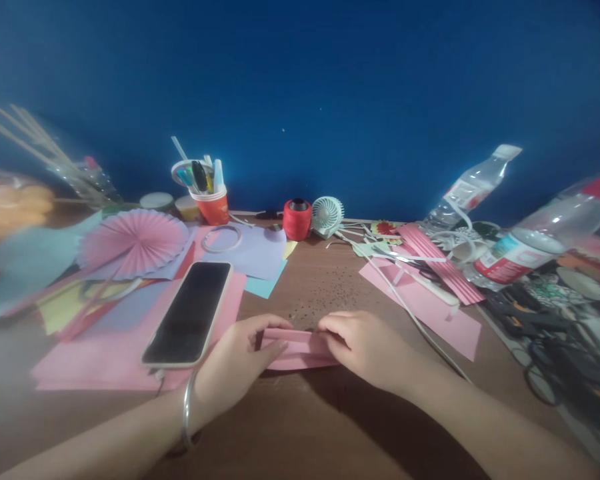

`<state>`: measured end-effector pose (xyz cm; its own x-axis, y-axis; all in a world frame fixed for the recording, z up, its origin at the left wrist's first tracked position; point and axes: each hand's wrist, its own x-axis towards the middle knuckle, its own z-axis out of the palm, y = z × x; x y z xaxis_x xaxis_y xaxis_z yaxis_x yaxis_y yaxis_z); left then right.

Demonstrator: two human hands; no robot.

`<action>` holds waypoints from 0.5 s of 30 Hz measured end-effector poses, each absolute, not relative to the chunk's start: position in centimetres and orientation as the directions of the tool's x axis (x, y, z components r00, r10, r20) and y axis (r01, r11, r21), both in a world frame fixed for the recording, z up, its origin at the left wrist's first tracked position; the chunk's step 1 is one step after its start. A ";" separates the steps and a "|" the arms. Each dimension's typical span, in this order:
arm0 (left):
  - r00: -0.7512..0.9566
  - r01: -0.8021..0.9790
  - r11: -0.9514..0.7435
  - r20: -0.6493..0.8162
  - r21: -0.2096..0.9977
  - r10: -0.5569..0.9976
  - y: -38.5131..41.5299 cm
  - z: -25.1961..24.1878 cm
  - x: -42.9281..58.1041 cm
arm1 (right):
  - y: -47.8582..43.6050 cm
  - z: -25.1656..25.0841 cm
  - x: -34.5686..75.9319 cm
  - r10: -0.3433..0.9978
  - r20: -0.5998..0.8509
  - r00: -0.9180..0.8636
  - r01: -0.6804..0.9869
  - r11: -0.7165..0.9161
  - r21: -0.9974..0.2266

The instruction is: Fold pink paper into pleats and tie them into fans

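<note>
A folded strip of pink paper [299,348] lies on the brown table [325,427] in front of me. My left hand [235,363] pinches its left end, thumb on top and fingers curled round the edge. My right hand [363,347] grips the right end, fingers pressed on the fold. A metal bangle [186,413] circles my left wrist.
A black phone [190,313] lies on pink sheets at the left, near a pink paper fan [133,241]. At the back stand a red cup of pens [213,200], red thread spool [297,219] and small white fan [327,215]. Plastic bottles [530,243] and pleated pink paper [437,263] crowd the right.
</note>
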<state>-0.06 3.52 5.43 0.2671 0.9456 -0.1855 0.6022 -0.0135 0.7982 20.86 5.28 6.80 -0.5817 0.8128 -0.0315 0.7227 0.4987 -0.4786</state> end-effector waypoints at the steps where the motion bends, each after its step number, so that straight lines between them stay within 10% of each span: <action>1: 0.270 0.585 -0.006 -0.187 0.811 0.945 3.5 5.4 0.0 | 5.3 6.9 20.9 0.808 -0.029 -0.589 0.718 0.506 -0.479; 15: 0.281 0.435 -0.027 -0.107 0.900 0.954 3.7 5.0 -0.1 | 4.7 6.5 21.6 0.728 0.100 -0.678 0.659 0.662 -0.357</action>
